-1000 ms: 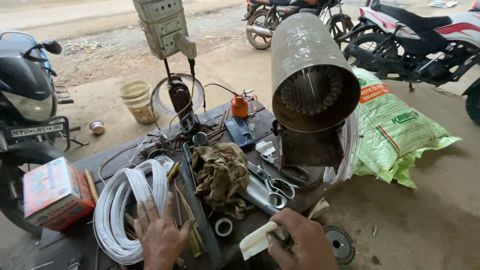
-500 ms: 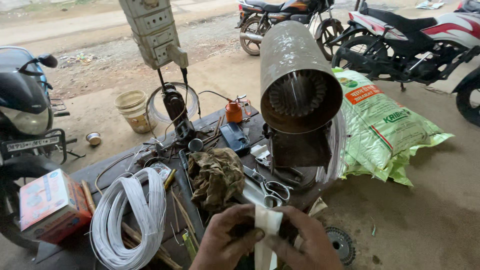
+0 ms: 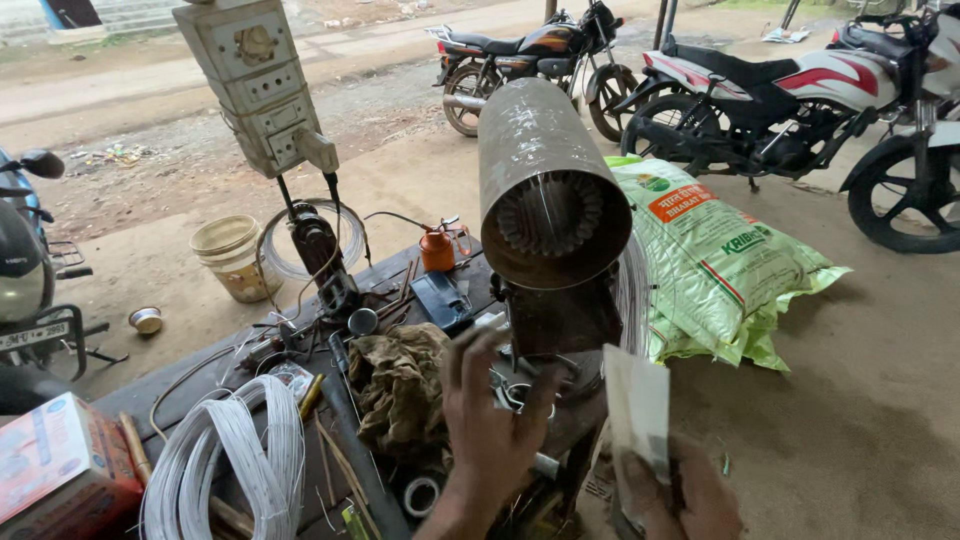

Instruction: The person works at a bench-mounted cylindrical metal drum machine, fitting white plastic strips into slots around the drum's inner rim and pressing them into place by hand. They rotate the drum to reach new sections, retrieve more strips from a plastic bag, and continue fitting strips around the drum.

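Hands parted: right hand (image 3: 680,495) fingers clamp paper strip (image 3: 638,410); left hand (image 3: 490,420) (fingers spread) empty.

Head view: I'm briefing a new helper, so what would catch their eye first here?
The big rusty metal cylinder, mounted over the cluttered workbench with its open, toothed end toward the camera. Below it, the left hand reaches toward its base, while the right hand holds pale paper strips. A white wire coil lies left.

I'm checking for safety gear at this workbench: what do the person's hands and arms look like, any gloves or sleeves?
Both are bare: the left hand and its forearm show no glove, sleeve, ring or watch. The right hand is gloveless too; its wrist is out of frame.
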